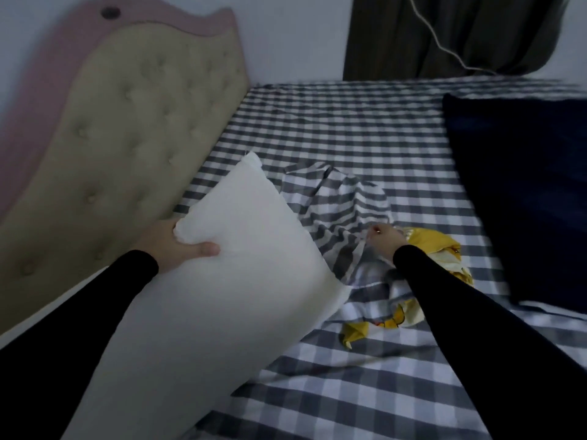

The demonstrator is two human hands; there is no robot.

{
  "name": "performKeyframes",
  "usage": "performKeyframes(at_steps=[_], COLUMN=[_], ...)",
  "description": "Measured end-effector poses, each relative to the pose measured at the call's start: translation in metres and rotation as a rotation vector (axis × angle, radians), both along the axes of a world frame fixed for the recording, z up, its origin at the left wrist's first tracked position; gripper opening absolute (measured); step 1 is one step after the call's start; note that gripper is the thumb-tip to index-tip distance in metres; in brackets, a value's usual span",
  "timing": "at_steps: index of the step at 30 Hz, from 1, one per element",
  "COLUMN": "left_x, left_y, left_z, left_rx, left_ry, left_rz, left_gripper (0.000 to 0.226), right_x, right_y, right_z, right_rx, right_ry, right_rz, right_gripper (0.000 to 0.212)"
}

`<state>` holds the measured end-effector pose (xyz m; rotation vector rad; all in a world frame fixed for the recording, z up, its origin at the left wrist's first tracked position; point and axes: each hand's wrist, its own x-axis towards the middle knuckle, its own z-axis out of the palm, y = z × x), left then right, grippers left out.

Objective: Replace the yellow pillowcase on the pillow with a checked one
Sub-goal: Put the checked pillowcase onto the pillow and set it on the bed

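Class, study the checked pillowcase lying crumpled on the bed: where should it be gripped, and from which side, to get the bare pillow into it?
Probably at the open hem, the loose edge the right hand already pinches, coming from the near side. The checked pillowcase lies bunched with its far end closed or folded, so only this raised edge offers a mouth. The left hand grips the pillow beside it.

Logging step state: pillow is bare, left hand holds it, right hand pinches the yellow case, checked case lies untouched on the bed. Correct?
One thing is wrong. In the head view the right hand pinches the checked case, lifting it; the yellow case lies on the bed under that arm. The pillow is bare and the left hand holds it.
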<state>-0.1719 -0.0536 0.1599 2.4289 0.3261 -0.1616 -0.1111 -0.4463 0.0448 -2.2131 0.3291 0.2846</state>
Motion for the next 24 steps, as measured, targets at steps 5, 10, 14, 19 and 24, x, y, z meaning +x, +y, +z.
performKeyframes(at_steps=[5,10,14,19,24], left_x=[-0.023,-0.036,-0.04,-0.043,-0.046], left_y=[-0.03,-0.072,-0.09,-0.106,-0.122], left_z=[0.006,-0.003,-0.006,-0.006,-0.009], left_rx=[0.012,0.136,0.156,0.151,0.199], left_ry=[0.138,0.189,0.168,0.101,0.119], left_rz=[-0.147,-0.327,-0.397,-0.432,-0.462], left_gripper=[0.105,0.061,0.061,0.051,0.055], right_x=[-0.002,-0.003,-0.011,-0.027,-0.049], right_y=[-0.017,-0.02,-0.011,0.022,0.036], right_z=[0.061,0.108,0.138,0.152,0.165], right_rx=[-0.312,-0.548,-0.575,-0.205,-0.075], right_ry=[0.066,-0.029,-0.199,-0.3,-0.335], right_rz=[0.347,0.401,0.394,0.227,0.265], right_gripper=[0.023,0.018,0.021,0.024,0.026])
